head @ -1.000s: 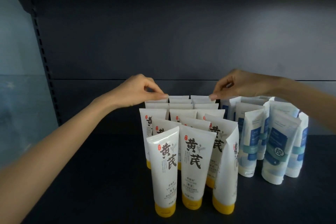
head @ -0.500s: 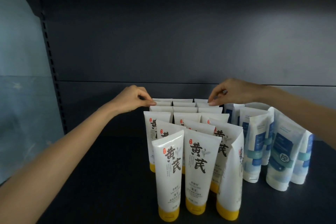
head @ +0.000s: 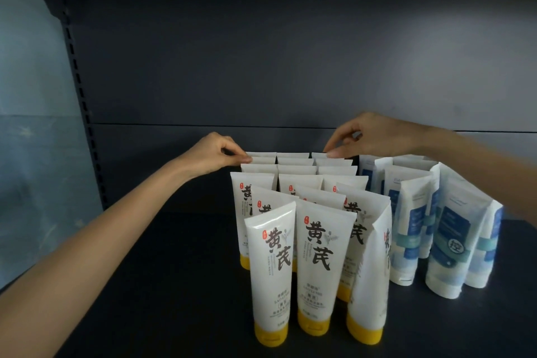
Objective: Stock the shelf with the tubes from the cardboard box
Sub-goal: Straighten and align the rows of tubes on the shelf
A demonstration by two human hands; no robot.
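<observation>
Several white tubes with yellow caps (head: 313, 267) stand cap-down in three rows on the dark shelf (head: 162, 285), running from front to back. My left hand (head: 216, 154) pinches the top edge of a rear tube in the left row (head: 263, 159). My right hand (head: 374, 135) pinches the top edge of a rear tube in the right row (head: 334, 161). The front right tube (head: 370, 276) stands turned sideways and leans a little. The cardboard box is out of view.
Several white and blue tubes (head: 453, 241) stand in a group just right of the yellow-capped rows, under my right forearm. The dark back panel (head: 261, 67) rises behind everything. A slotted upright (head: 84, 113) and a pale side panel bound the shelf on the left.
Both hands have stayed pinched on the rear tube tops. The hands and rear tubes have shifted slightly, and my head has moved a little closer and lower.
</observation>
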